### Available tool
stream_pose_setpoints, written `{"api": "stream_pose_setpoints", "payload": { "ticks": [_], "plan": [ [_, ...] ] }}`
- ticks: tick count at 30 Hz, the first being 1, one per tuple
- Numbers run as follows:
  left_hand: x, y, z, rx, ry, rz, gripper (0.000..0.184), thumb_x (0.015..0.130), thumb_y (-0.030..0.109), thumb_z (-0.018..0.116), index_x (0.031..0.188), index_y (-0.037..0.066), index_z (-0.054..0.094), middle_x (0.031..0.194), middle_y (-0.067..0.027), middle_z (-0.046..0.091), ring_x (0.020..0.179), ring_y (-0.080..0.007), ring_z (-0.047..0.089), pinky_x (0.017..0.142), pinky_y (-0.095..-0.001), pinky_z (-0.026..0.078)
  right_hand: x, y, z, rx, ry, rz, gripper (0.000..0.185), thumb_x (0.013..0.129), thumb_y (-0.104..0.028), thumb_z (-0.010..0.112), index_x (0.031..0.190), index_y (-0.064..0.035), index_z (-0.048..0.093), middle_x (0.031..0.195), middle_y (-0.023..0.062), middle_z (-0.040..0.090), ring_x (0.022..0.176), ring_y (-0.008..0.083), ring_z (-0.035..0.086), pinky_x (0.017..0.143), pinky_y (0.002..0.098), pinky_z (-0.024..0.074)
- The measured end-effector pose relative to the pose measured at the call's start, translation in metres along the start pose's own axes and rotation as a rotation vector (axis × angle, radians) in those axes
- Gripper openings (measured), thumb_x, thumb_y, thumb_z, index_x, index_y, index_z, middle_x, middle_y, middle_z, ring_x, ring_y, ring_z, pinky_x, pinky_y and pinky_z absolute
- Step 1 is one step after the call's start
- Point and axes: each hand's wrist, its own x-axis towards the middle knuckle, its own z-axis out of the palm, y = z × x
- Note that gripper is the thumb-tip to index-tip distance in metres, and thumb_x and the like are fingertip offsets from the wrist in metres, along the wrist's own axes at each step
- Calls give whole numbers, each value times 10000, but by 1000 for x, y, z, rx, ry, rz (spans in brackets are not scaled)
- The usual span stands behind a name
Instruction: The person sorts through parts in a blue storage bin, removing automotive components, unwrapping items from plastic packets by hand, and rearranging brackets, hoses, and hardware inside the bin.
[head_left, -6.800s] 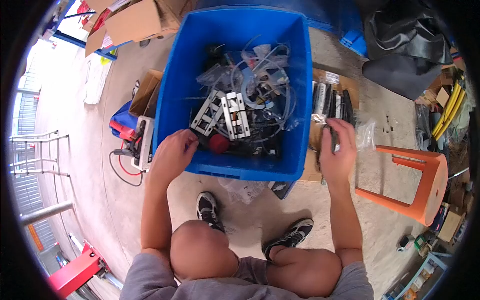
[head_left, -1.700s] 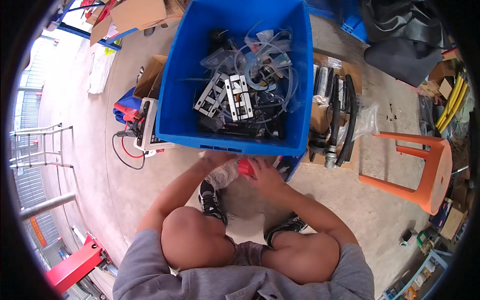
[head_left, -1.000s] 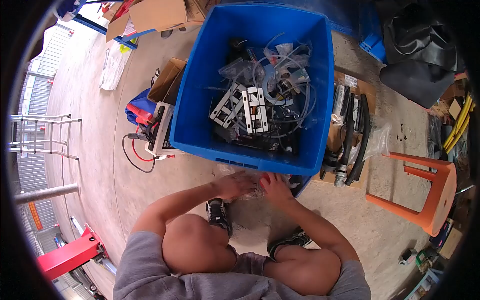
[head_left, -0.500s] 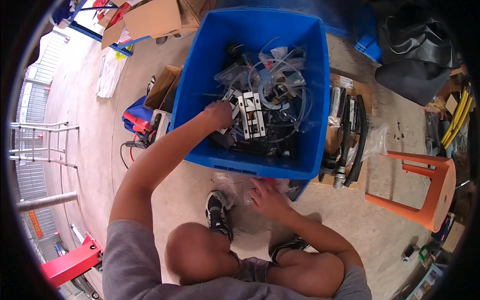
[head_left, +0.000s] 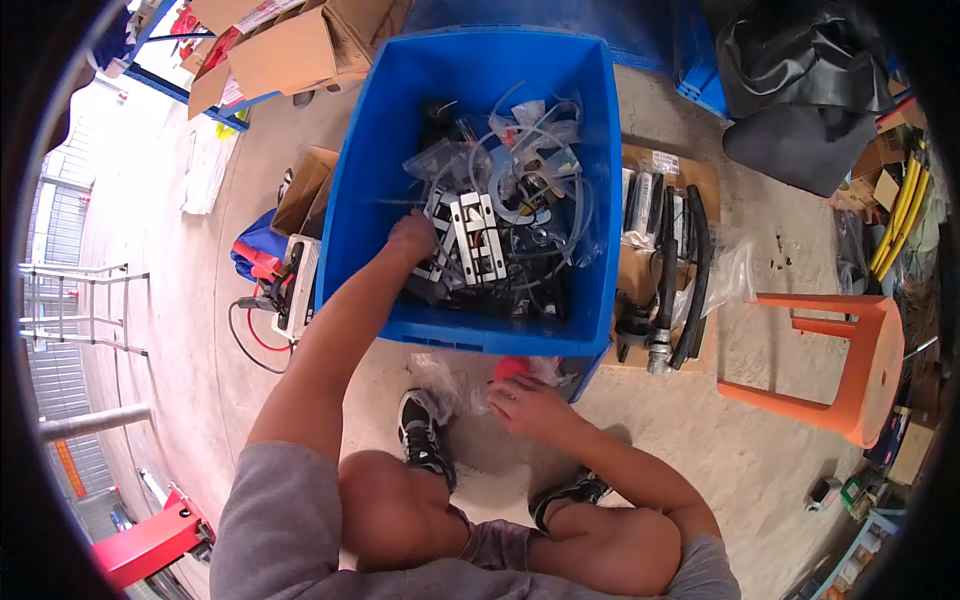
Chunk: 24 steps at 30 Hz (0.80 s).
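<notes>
Inside the blue bin (head_left: 335, 215), my left hand (head_left: 412, 238) is closed at the edge of a white slotted bracket (head_left: 437, 268). Its fingertips are hidden, and I cannot make out what is between them. A second white slotted bracket (head_left: 480, 240) lies just right of it. Clear tubing (head_left: 583, 225), plastic bags (head_left: 445, 165) and dark parts crowd the bin around these brackets. Outside the bin's near side, my right hand (head_left: 530, 405) has its fingers curled at a rounded red object (head_left: 512, 368), seemingly gripping it. Clear plastic wrap (head_left: 437, 375) lies on the floor beside that hand.
Black hoses (head_left: 695, 280) rest on cardboard right of the bin. An orange stool (head_left: 865, 370) lies on its side farther right. A boxy device with cables (head_left: 297, 290) and a small carton (head_left: 305, 190) stand left. Open cartons (head_left: 285, 55) are behind.
The view has shifted, moving the bin left in the picture. My left hand stays at the brackets. My right hand's fingers have curled in, and more of the red object shows above them.
</notes>
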Motion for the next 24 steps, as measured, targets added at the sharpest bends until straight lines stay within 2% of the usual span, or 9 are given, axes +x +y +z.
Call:
{"api": "stream_pose_setpoints", "payload": {
  "ticks": [5, 9, 13, 17, 19, 21, 22, 23, 24],
  "plan": [
    [5, -25, -28, -137, -194, 171, 365, 820, 183, 752, 1087, -66, 730, 1156, -236, 742, 1071, -330, 736, 906, -471, 594, 57, -58, -140, 161, 186, -164, 156, 882, -155, 688, 1012, -69, 666, 948, 79, 669, 888, 274, 686, 797, 392, 583],
    [-3, -27, -40, -307, -400, 212, 365, 838, 206, 751, 1084, -63, 737, 1028, -218, 769, 860, -313, 778, 757, -452, 633, 131, -35, -185, 37, 141, -87, 136, 890, -147, 678, 956, -34, 637, 933, 130, 657, 865, 306, 664, 793, 423, 570],
    [-16, -14, -50, -294, -580, 287, 292, 860, 173, 731, 1057, -41, 752, 970, -189, 778, 789, -292, 780, 695, -426, 639, 210, 39, -152, -89, -95, 310, 218, 867, -149, 665, 969, 44, 676, 941, 272, 707, 964, 442, 705, 850, 521, 573],
    [-34, -5, -54, -86, -710, 409, 225, 871, 146, 712, 1012, -20, 765, 926, -158, 789, 757, -281, 779, 714, -436, 640, 267, 98, -92, -69, -523, 774, 268, 893, -124, 619, 1050, 23, 778, 1156, 282, 719, 1053, 435, 707, 912, 480, 579],
    [-21, -13, -32, -182, -743, 338, 226, 882, 161, 698, 1020, -2, 771, 949, -153, 793, 794, -277, 781, 716, -462, 630, 277, 100, -74, 0, -558, 819, 374, 911, -158, 604, 1205, 48, 710, 1324, 301, 640, 1162, 448, 655, 990, 491, 541],
    [-11, -23, -17, -192, -758, 296, 225, 889, 167, 678, 1028, 23, 780, 984, -155, 794, 849, -285, 783, 733, -485, 618, 261, 123, -16, 77, -240, 963, 580, 926, -207, 599, 1395, 125, 523, 1469, 341, 495, 1303, 484, 543, 1081, 489, 478],
    [-42, -28, -66, -111, -673, 383, 237, 891, 150, 644, 1047, 33, 777, 993, -180, 789, 905, -310, 781, 792, -506, 606, 262, 125, -14, 99, -248, 999, 732, 901, -278, 661, 1414, 170, 391, 1465, 411, 436, 1347, 512, 488, 1103, 500, 463],
    [-21, -33, -47, -109, -657, 382, 237, 891, 150, 644, 1047, 33, 777, 993, -180, 789, 905, -310, 781, 792, -506, 606, 265, 128, -13, 124, -259, 1038, 918, 876, -348, 723, 1433, 216, 259, 1460, 481, 377, 1391, 541, 433, 1125, 511, 447],
    [10, -41, -3, -106, -582, 346, 248, 884, 140, 640, 1058, 27, 775, 1039, -193, 780, 934, -328, 774, 826, -503, 600, 266, 131, -14, 49, -277, 973, 840, 870, -315, 713, 1407, 204, 330, 1389, 457, 464, 1305, 507, 525, 1062, 504, 495]
  ]
}}
